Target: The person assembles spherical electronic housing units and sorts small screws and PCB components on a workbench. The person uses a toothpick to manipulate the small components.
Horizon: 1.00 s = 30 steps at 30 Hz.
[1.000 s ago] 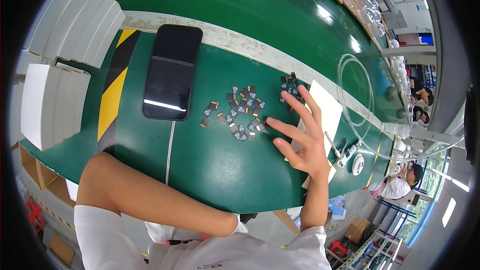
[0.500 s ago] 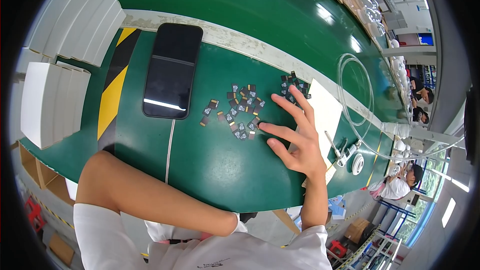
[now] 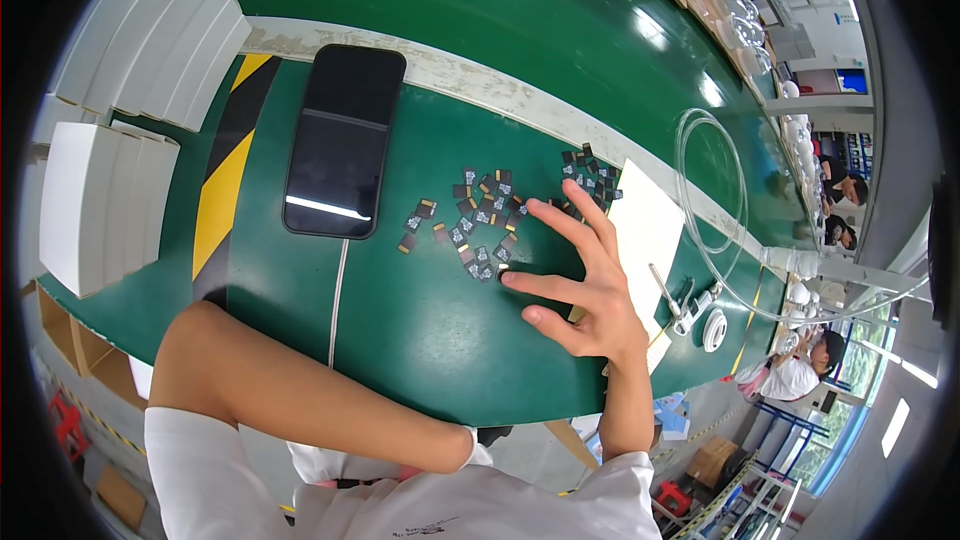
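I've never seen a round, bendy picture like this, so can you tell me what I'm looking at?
A person wears a camera on their head that looks down, and its wide lens bends straight edges. That is why the green table looks curved. There is no machine here, only two bare arms. The right hand is spread flat, fingertips touching a scatter of tiny dark chips. It holds nothing. The left forearm lies across the near edge, with its hand hidden. A black phone lies on the table, with a thin cable running toward the person. White boxes stand at the left, and a white sheet lies at the right.
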Motion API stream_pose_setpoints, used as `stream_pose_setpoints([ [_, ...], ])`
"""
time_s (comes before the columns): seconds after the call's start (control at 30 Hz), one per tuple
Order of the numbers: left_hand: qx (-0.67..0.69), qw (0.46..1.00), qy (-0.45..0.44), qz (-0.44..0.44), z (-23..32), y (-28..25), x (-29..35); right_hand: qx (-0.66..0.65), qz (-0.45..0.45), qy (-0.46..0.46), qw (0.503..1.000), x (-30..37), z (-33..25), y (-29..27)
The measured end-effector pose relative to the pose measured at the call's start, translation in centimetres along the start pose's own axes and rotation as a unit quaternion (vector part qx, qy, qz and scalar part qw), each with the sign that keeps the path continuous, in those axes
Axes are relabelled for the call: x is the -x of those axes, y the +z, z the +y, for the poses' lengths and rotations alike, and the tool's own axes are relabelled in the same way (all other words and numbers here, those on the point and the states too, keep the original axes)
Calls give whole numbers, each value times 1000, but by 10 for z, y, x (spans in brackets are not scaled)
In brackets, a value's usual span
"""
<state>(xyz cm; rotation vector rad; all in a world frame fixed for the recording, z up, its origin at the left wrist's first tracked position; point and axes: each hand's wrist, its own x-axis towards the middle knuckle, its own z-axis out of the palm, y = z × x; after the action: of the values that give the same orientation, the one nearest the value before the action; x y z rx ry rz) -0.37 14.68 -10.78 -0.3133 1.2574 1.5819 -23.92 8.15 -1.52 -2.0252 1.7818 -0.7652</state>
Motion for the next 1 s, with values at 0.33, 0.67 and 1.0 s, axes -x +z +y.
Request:
stream_pose_setpoints([
  [0.33, 161, 981, -105, 36, -17, 10, -22, 121, 79, 78, 986, 5, 11, -3],
  [0.67, 319, 930, -175, 61, -24, 11, -32, 97, 53, 43, 993, 4, 9, -4],
  [1.0, 465, 848, -240, 83, -22, 15, -46, 100, 41, 61, 992, 1, 6, 2],
])
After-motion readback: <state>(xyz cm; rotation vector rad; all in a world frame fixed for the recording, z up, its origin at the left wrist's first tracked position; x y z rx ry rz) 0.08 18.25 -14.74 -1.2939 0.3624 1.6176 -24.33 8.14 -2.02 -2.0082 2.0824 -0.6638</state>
